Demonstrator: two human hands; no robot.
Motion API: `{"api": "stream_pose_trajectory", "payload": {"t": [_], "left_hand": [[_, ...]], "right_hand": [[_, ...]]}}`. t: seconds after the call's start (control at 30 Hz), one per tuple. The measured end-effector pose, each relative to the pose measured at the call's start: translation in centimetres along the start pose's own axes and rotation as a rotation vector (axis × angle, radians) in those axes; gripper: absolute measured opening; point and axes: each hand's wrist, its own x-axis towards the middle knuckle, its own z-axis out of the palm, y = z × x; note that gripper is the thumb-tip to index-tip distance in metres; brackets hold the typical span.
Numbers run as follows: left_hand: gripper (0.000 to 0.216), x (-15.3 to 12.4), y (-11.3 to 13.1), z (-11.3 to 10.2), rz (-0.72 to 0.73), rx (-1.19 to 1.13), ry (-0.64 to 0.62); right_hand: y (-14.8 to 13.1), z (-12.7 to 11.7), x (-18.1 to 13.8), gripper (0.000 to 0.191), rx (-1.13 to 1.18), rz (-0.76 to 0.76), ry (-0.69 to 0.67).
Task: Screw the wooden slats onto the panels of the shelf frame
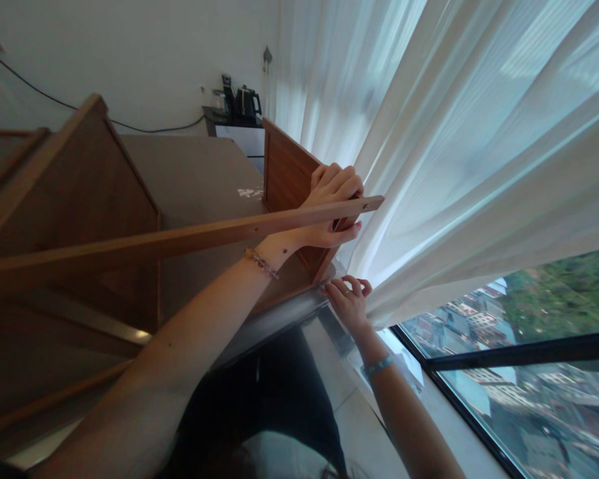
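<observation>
A long wooden rail (204, 233) crosses the view, with a small hole near its right end. Behind that end, my left hand (332, 183) is closed around the edge of an upright brown wooden panel (287, 166), fingers over the top and thumb below. Lower down, beside the panel's bottom corner, is my right hand (349, 299). Its fingers are curled and pinched together; whatever may sit between the fingertips is too small to make out. On the left, a larger wooden panel (100, 213) with a frame stands joined to the rail's side of the piece.
The grey-brown tabletop (194, 166) lies under the wooden parts, with small white pieces (250, 193) on it. A black kettle (248, 103) stands at the back. White curtains (404, 166) hang close on the right, above a window (529, 346). A black cable (144, 130) runs along the wall.
</observation>
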Motion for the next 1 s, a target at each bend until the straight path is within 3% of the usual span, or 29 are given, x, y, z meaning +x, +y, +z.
{"api": "stream_pose_trajectory", "payload": {"t": [0.3,0.7,1.0], "left_hand": [[0.05,0.0,0.1,0.0,0.004,-0.021,0.009],[0.05,-0.2,0.1,0.2,0.044,-0.006,0.055],[0.046,-0.1,0.2,0.1,0.064,-0.031,0.041]], "right_hand": [[0.3,0.9,0.7,0.028,0.275,-0.071,-0.144],[-3.4,1.1,-0.6,0.023,0.169,0.183,0.05],[-4.4,1.4,-0.8,0.023,0.451,0.374,0.185]]}}
